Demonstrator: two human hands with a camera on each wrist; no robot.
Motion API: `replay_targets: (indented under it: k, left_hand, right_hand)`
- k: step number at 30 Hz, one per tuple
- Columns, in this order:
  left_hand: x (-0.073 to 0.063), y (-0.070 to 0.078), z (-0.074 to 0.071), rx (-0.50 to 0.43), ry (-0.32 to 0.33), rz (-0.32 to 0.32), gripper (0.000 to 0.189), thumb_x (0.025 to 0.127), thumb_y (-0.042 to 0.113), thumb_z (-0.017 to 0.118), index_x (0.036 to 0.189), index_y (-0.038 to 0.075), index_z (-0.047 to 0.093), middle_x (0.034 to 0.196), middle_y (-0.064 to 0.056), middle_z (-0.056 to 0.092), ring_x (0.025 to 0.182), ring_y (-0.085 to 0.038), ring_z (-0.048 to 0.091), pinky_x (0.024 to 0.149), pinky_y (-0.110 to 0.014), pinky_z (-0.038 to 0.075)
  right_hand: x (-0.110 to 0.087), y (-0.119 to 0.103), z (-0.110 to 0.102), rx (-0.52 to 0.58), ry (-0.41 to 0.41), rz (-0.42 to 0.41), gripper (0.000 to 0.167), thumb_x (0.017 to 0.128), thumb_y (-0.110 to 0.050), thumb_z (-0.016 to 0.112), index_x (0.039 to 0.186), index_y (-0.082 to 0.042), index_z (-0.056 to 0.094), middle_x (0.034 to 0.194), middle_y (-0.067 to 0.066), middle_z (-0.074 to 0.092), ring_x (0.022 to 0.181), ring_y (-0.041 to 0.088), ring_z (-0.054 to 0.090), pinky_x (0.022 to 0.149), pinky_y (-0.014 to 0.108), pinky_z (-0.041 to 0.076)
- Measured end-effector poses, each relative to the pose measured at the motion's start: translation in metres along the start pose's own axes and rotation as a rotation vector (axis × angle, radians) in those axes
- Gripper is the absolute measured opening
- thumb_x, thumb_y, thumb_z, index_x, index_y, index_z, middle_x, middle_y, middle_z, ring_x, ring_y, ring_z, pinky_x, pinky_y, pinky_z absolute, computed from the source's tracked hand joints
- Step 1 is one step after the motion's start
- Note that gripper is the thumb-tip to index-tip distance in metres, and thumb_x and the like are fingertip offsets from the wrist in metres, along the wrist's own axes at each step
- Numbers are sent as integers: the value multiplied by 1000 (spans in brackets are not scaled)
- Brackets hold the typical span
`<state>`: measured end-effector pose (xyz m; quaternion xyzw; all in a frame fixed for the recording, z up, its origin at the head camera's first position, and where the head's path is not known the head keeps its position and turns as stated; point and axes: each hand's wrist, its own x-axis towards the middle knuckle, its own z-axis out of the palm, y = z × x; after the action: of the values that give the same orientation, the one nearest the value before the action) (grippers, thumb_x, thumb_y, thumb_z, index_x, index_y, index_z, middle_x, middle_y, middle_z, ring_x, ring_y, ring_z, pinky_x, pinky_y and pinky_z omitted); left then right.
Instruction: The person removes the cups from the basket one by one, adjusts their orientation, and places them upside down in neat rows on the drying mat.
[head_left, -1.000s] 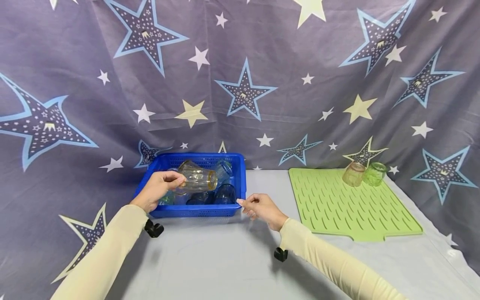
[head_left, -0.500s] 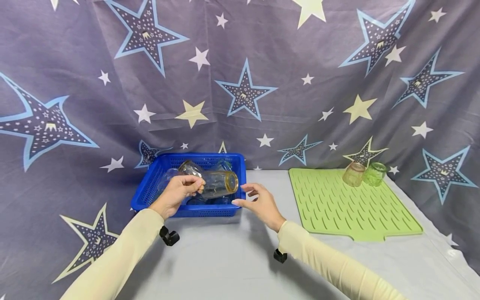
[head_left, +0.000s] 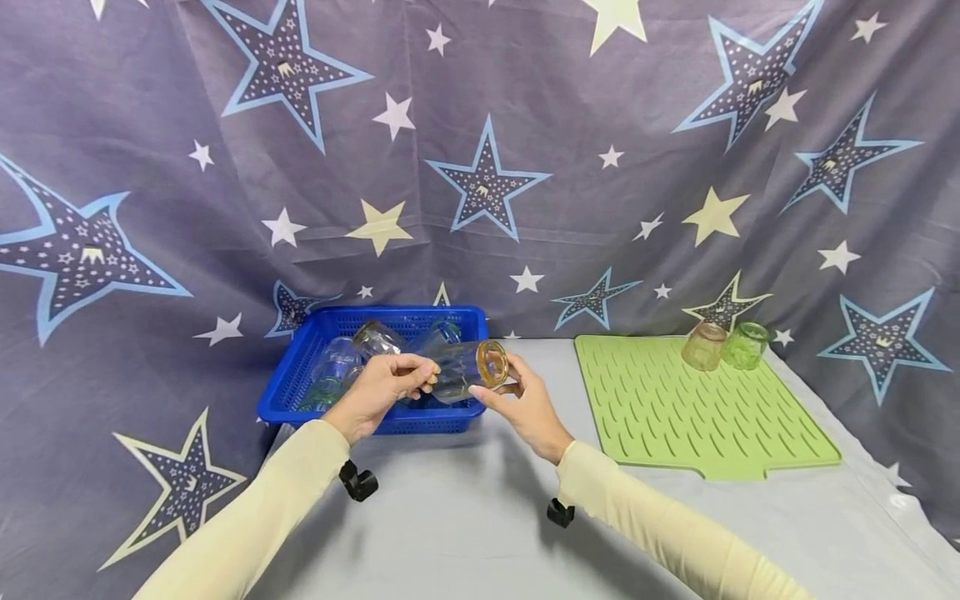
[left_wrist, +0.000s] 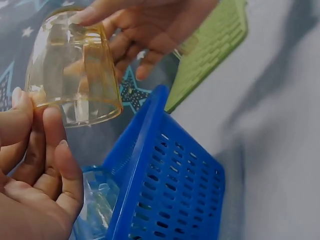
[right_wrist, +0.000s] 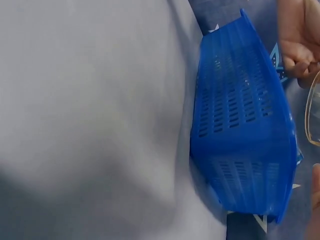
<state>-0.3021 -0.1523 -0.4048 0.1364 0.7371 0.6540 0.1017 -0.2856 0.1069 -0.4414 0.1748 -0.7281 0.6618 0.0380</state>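
Note:
A yellow-tinted drinking glass (head_left: 463, 372) lies sideways in the air over the right part of the blue basket (head_left: 420, 424). My left hand (head_left: 381, 390) pinches its open rim between thumb and fingers. At the other end, my right hand (head_left: 529, 414) grips the thick amber base, thumb in front and fingers behind. The left wrist view shows the same glass (left_wrist: 75, 80) between both hands. Only the rim edge of the glass (right_wrist: 309, 115) enters the right wrist view. Several more glasses (head_left: 336, 358) lie jumbled in the basket, partly hidden by the left hand.
On the right lies a green ridged mat (head_left: 697, 417). A pink glass (head_left: 703, 347) and a green glass (head_left: 746, 347) stand upside down at its back right corner. A star-patterned curtain (head_left: 480, 250) hangs behind the white table (head_left: 465, 517).
My left hand has carried the yellow glass rightward across the basket. My right hand, earlier at the basket's right rim, has lifted slightly, opened, then taken hold of the glass's base.

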Motion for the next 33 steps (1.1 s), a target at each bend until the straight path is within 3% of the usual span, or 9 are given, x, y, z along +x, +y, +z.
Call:
replay_targets:
  k: [4,9,14,17,20,27,33]
  left_hand:
    - [0,1,7,129,-12,32,33,102,33,66,117,5,76,110,-15,73,104,-38,65,89,-50,53]
    - [-3,-4,20,406,-22,111,23,96,39,74,109,20,78,101,-2,74,95,-31,67,81,-43,55]
    - [-4,-8,42,802,-51,350,27,93,39,77,110,17,77,95,7,69,86,-13,64,77,-33,54]
    - [-2,-11,53,1029,-37,508,30,93,37,76,108,11,79,95,3,67,85,-14,59,75,-34,51]
    - [1,-15,60,1194,8,609,29,93,37,77,102,9,80,90,1,66,80,-18,56,70,-35,47]
    - [6,-19,68,1312,59,685,24,93,32,77,81,12,73,76,0,57,72,-22,54,62,-35,41]
    - [9,-19,72,1348,49,674,27,96,30,75,77,13,66,73,0,53,69,-20,51,60,-33,38]
  right_hand:
    - [2,3,-9,-25,46,-9,57,92,-35,80,142,-24,56,123,7,64,96,32,60,79,35,53]
    - [5,6,-21,-61,108,0,55,91,-40,80,139,-25,58,121,3,63,97,33,58,79,33,52]
    - [8,7,-34,-101,162,1,52,90,-43,80,135,-25,61,117,4,63,95,33,58,77,32,50]
    - [10,9,-40,-140,195,-5,52,89,-46,80,133,-24,62,114,4,62,93,31,58,75,32,50]
    - [12,12,-46,-189,216,-6,53,88,-47,81,131,-22,63,112,4,63,96,27,57,77,32,49]
    - [17,19,-68,-250,267,19,51,87,-47,82,125,-18,63,103,7,60,94,27,56,78,33,49]
    - [21,22,-92,-287,307,61,60,84,-53,82,123,-14,61,101,10,57,96,29,54,78,37,46]
